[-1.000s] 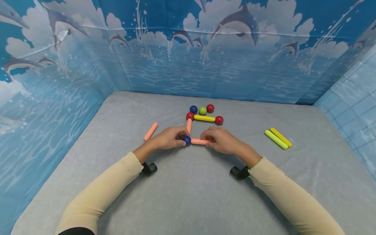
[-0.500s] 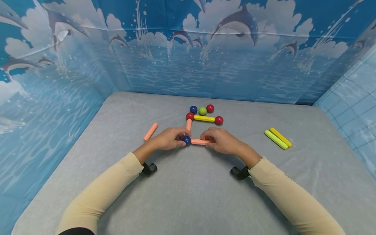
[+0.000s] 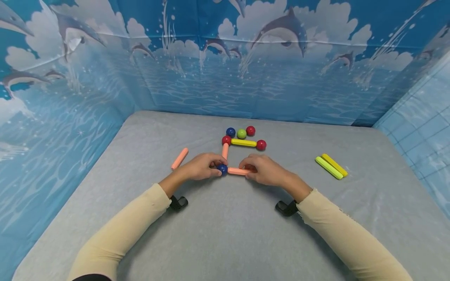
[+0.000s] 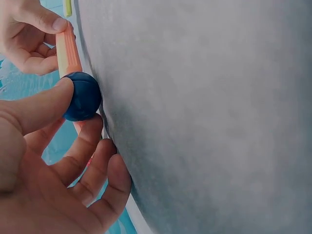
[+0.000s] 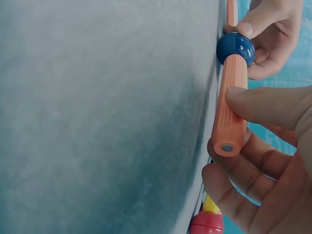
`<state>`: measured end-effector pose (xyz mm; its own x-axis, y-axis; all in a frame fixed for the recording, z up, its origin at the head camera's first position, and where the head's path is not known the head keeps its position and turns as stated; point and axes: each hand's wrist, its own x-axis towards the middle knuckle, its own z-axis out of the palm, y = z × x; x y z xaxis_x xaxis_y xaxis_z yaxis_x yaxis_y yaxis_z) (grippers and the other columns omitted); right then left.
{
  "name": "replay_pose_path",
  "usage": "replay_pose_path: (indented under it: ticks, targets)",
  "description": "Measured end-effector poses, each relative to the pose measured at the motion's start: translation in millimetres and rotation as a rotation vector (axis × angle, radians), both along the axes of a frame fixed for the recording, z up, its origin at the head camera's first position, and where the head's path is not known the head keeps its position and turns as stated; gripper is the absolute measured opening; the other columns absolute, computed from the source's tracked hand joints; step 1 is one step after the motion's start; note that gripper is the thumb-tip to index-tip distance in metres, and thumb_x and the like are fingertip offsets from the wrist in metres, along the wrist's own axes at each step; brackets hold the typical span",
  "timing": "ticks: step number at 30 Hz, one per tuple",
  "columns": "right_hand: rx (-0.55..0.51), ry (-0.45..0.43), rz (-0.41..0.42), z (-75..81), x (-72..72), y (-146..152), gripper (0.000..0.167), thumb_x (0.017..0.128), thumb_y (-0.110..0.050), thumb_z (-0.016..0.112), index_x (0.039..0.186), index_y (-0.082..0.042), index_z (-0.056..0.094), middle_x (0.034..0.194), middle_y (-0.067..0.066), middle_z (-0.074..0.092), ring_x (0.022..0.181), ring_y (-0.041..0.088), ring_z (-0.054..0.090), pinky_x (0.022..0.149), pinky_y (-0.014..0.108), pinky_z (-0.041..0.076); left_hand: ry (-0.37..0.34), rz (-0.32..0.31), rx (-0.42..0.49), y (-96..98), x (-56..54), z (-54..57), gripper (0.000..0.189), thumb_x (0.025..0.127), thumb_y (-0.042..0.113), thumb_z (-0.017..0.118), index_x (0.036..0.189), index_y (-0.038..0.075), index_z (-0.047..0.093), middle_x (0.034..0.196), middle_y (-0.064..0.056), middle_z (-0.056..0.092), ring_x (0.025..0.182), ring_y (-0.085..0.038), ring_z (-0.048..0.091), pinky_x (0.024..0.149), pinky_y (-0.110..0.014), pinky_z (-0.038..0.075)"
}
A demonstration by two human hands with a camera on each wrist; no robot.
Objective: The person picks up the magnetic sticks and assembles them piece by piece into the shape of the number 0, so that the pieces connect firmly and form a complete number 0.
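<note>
My left hand point(image 3: 204, 166) pinches a glossy blue ball point(image 4: 84, 96) between thumb and fingers, at the middle of the table. To its right, my right hand point(image 3: 264, 169) grips an orange ribbed magnetic rod point(image 5: 231, 107) with thumb and fingers; a small metal disc shows in its near end. The rod's other end meets the blue ball. From that ball a second orange rod point(image 3: 225, 151) runs back to a red ball point(image 3: 226, 140). A yellow rod point(image 3: 244, 143) joins this one to another red ball point(image 3: 261, 144) on the right.
Behind the joined pieces lie a loose blue ball point(image 3: 230, 132), a green ball point(image 3: 241, 134) and a red ball point(image 3: 250, 130). One orange rod point(image 3: 179, 159) lies left. Two yellowish rods point(image 3: 329, 168) lie side by side at right. A dolphin-print curtain point(image 3: 211, 78) hangs behind the grey table point(image 3: 225, 234).
Almost nothing moves: both hands keep their hold on the blue ball and the orange rod. The head view shifts very slightly.
</note>
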<state>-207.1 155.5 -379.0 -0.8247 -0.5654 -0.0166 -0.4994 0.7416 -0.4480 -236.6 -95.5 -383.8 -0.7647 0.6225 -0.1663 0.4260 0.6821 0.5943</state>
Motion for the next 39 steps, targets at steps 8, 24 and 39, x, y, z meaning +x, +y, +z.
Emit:
replay_pose_path:
  ticks: [8, 24, 39]
  targets:
    - [-0.063, -0.002, -0.024, 12.8, -15.7, 11.6, 0.026, 0.093, -0.013, 0.067, 0.118, -0.005, 0.069, 0.101, 0.005, 0.07, 0.087, 0.016, 0.061, 0.08, 0.036, 0.055, -0.021, 0.002, 0.007, 0.3, 0.3, -4.7, 0.036, 0.095, 0.017, 0.066, 0.131, 0.019, 0.064, 0.118, -0.004, 0.068, 0.106, -0.017, 0.06, 0.097, -0.038, 0.051]
    - [-0.068, -0.017, -0.403, 8.8, -101.5, 24.6, 0.045, 0.098, -0.012, 0.053, 0.143, -0.012, 0.051, 0.147, 0.022, 0.046, 0.132, 0.041, 0.046, 0.107, 0.059, 0.041, -0.027, 0.002, 0.008, -2.6, -1.0, -1.5, 0.037, 0.096, 0.018, 0.066, 0.132, 0.02, 0.063, 0.123, -0.004, 0.065, 0.109, -0.018, 0.059, 0.099, -0.04, 0.05]
    - [0.003, -0.023, -0.448, -1.8, -110.9, 22.6, 0.047, 0.099, -0.015, 0.053, 0.145, -0.013, 0.047, 0.158, 0.021, 0.034, 0.144, 0.044, 0.034, 0.116, 0.061, 0.03, -0.057, -0.009, 0.032, -1.9, -2.5, -0.7, 0.035, 0.096, 0.017, 0.065, 0.13, 0.018, 0.063, 0.12, -0.004, 0.066, 0.106, -0.018, 0.059, 0.096, -0.037, 0.051]
